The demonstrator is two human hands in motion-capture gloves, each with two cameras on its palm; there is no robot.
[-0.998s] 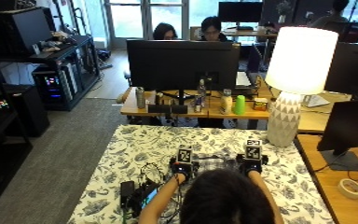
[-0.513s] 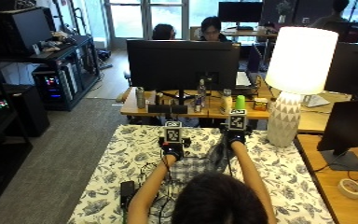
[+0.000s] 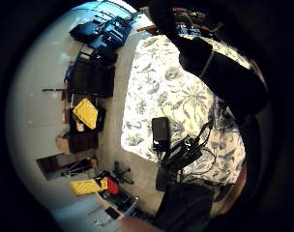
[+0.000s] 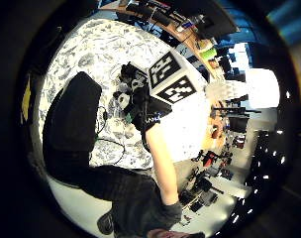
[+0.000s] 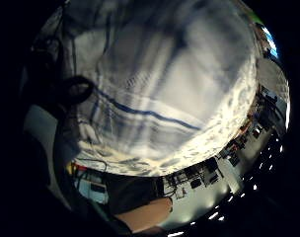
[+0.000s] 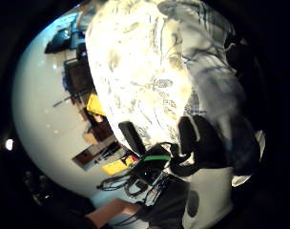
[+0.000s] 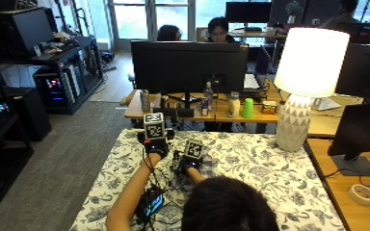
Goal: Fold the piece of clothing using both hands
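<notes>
The garment point(image 5: 155, 89) is a pale checked cloth with thin blue lines. It fills the right little finger side palm view and lies on the flowered tablecloth point(image 7: 256, 159) in the right thumb side palm view point(image 6: 207, 81). My right hand point(image 7: 190, 163) is low over it in front of me, and dark curled fingers point(image 6: 202, 148) hold its edge. My left hand point(image 7: 156, 144) is lifted above the table just beyond and left of the right one. Its palm views show the table from a height, and the left thumb side palm view also shows the right hand point(image 4: 145, 106). The hands hide most of the garment in the outside view.
A dark phone point(image 3: 160, 133) and a bundle of cables point(image 3: 190, 150) lie on the tablecloth near my left elbow, with a lit device point(image 7: 151, 204) by the front edge. A white lamp point(image 7: 303, 82) stands at the table's far right. Desks with monitors stand behind.
Both hands first reached to the far side of the table. Since then the right hand has come back toward me and to the left, and the left hand has shifted slightly left.
</notes>
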